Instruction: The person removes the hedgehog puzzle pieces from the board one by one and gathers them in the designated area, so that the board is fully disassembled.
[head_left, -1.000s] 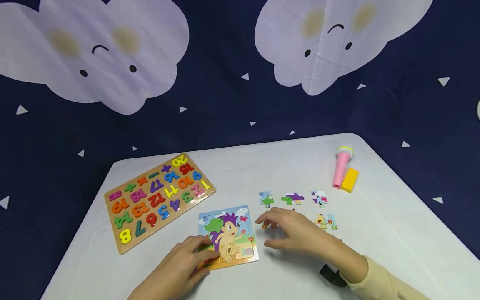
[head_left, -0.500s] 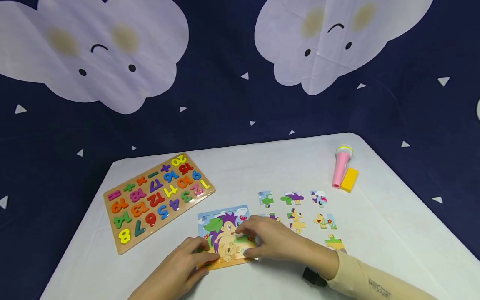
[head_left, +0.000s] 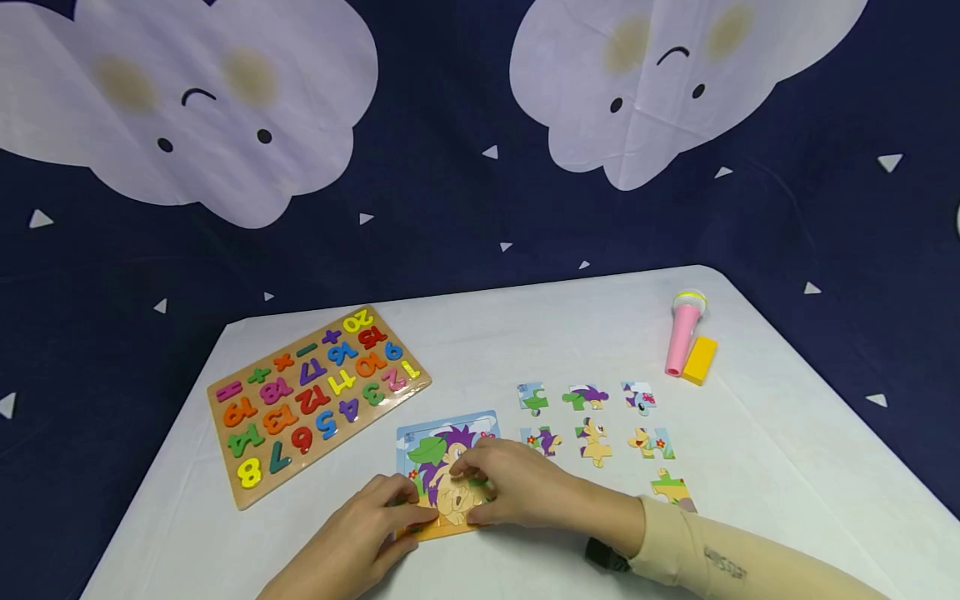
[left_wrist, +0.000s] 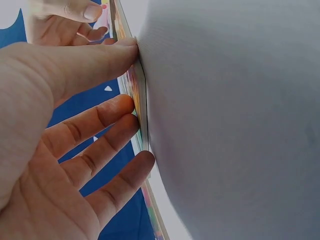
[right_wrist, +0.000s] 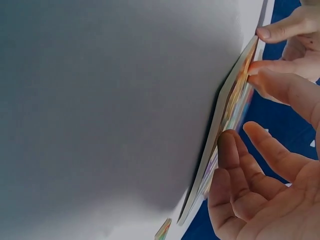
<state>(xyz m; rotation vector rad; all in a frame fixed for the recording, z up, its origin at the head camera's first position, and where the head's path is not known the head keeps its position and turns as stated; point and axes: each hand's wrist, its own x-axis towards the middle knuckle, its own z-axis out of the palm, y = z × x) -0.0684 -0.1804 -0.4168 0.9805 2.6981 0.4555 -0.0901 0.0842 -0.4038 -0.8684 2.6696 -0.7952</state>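
Observation:
A picture puzzle board with a purple-haired hedgehog lies flat on the table, its near corners partly hidden by the hands. My left hand rests at its lower left, fingers fairly straight, thumb and fingertips touching the board's edge and surface. Over the right half is my right hand, loosely bent, with fingertips and thumb on or just above the picture. In the right wrist view no piece shows between the right hand's fingers. Right of the board lie several loose puzzle pieces, laid out in rows.
A wooden number board with coloured digits lies at the left. At the back right are a pink toy microphone and a yellow block. Beyond the white table hangs a dark blue cloud-patterned cloth.
My right hand has moved left from beside the loose pieces onto the puzzle board, uncovering pieces it had hidden. My left hand has stayed in place.

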